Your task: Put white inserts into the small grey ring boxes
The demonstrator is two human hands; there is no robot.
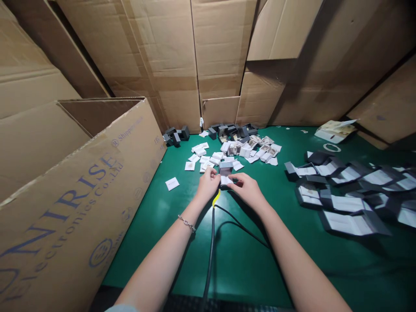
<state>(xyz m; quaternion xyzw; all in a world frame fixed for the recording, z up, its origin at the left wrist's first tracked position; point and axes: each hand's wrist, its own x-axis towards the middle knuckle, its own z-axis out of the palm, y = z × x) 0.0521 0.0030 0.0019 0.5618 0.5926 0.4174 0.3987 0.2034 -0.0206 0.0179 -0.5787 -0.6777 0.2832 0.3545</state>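
My left hand [208, 184] and my right hand [246, 188] meet over the green table [247, 260], both pinched on a small grey box [225, 168] with a white card [225, 180] at its lower edge. The box is held just above the table, in front of a heap of small white cards and inserts [240, 151]. A silver bracelet [186, 223] circles my left wrist. A black cable with a yellow tip [216, 198] runs up between my forearms and ends right under the hands.
A large open cardboard carton [74, 190] stands at the left. Small grey boxes [176, 135] lie at the back beside cardboard walls. Flattened dark sleeves with white panels [344, 195] are spread at the right. One loose card [172, 183] lies left of my hands.
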